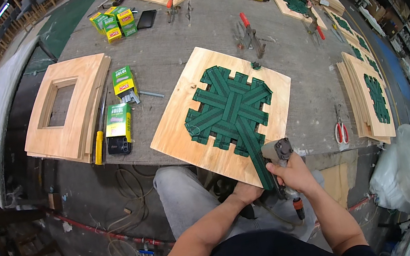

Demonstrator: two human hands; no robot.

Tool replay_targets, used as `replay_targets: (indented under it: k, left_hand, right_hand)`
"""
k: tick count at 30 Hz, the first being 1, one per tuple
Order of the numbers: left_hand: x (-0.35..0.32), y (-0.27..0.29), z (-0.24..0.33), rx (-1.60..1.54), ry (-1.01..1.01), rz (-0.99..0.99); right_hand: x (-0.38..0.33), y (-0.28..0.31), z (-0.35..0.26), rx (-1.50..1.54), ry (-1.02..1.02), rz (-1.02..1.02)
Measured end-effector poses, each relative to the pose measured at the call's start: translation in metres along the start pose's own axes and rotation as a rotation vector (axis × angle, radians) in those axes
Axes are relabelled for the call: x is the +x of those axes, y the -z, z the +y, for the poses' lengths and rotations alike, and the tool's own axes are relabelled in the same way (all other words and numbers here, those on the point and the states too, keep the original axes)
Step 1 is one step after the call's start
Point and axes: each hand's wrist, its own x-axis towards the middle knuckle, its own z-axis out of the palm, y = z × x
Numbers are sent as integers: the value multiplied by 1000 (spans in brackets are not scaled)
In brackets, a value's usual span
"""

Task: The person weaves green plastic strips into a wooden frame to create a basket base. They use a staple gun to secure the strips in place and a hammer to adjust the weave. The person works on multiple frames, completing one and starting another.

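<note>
A flat wood board (176, 132) is set on the gray table (315, 110), with its near corner poked out past the table edge, over the lap. Green straps (228, 105) are crossed over and under each other across its middle. One long strap end (259, 167) is left loose and is laid across the near side of the board.

The staple gun (276, 150) is held in the right hand (292, 173), with the fingers wrapped around its handle and its head kept right beside the loose strap end. The left hand (247, 192) is put at the near edge of the board, close to that strap end. Its fingertips are hidden, so it cannot be told if they are pinched together or apart.

The board looks stiff and not too heavy, and it is best gripped by its bare wood edges. The straps look soft and bendy but strong, so they are best pulled flat from the loose end. The gun looks hard and a bit heavy at the top, so it should be gripped firmly around the handle, with fingers kept away from its nose.
</note>
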Motion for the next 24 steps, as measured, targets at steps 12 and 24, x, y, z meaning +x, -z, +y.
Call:
replay_targets:
  k: [12,24]
  left_hand:
    - [-5,-4,-7,26,-46,-2]
    - [-44,-32,-6,241,257,-205]
  right_hand:
    - [-1,-9,3,-79,0,-30]
    - [-10,-4,7,35,54,19]
